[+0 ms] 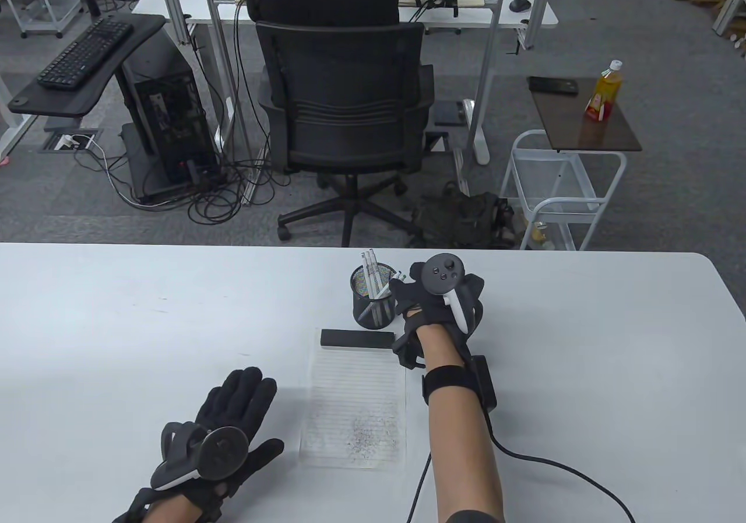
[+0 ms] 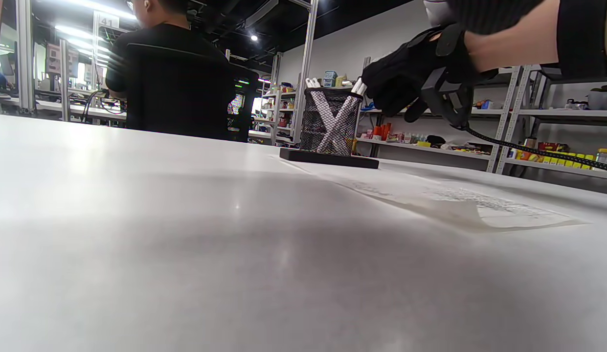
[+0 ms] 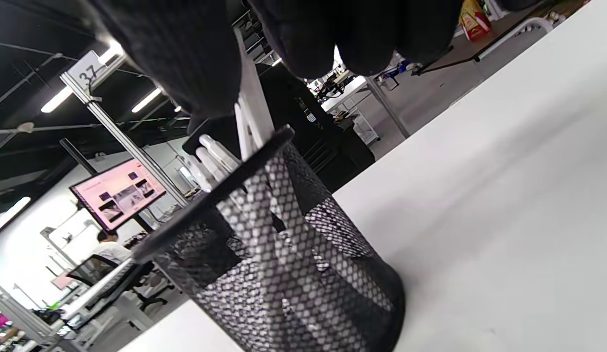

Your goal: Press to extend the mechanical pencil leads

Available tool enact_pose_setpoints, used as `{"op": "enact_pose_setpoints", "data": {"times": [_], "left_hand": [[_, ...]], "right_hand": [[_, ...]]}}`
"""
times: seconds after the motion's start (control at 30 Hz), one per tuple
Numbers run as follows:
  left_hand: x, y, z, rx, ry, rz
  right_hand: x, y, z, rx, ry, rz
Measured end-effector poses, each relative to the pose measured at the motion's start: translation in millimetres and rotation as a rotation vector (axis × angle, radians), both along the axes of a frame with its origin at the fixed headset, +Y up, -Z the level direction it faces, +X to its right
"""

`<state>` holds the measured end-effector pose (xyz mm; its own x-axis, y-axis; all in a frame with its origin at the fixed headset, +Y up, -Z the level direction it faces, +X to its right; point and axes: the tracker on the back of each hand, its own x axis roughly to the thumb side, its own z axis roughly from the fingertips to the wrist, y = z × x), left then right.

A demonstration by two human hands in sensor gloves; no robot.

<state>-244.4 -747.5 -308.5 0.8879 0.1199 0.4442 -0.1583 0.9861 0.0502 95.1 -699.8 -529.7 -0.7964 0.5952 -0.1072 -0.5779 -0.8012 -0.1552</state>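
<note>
The left hand [image 1: 230,424] lies nearest the table camera, resting flat on the white worktop [image 1: 116,325] with its fingers spread and holding nothing; its tracker covers the back of the hand. Just to its right lies a sheet of lined paper [image 1: 355,412] speckled with dark marks, too fine to read as writing, and a flat black block [image 1: 356,338] sits across the sheet's far edge. Beyond that stands a black mesh pencil cup [image 1: 373,304] holding several white mechanical pencils [image 1: 369,262]. The right hand [image 1: 434,301] is at the cup's right rim, its fingers [image 3: 186,54] closed around the upper end of one white pencil [image 3: 252,110] that leans out over the rim; the grip itself is largely hidden by the glove, so it looks like a pinch but the exact finger placement cannot be made out. Any print on the pencils is too small to read. In the room behind, placards reading "37" and "41" hang on aluminium posts, a person in black sits in an office chair [image 1: 344,109], and a bottle [image 1: 605,91] with a yellow label stands on a small side table.
</note>
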Motion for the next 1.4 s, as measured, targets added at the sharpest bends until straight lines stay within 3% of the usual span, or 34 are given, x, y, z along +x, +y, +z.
{"op": "enact_pose_setpoints", "data": {"times": [0.67, 0.97, 1.2, 1.4], "left_hand": [[-4.7, 0.3, -1.2, -0.018, 0.013, 0.004], [-5.6, -0.1, -1.9, -0.021, 0.017, 0.003], [-6.0, -0.9, -2.2, -0.021, 0.021, 0.004], [-5.9, -2.0, -1.9, -0.030, 0.023, 0.005]], "right_hand": [[-14.0, -5.1, -5.3, 0.073, -0.063, -0.060], [11.4, 40.6, 15.6, 0.153, -0.061, -0.109], [50.5, 89.6, 57.8, 0.281, -0.041, -0.138], [71.0, 107.8, 95.6, 0.365, -0.007, -0.170]]}}
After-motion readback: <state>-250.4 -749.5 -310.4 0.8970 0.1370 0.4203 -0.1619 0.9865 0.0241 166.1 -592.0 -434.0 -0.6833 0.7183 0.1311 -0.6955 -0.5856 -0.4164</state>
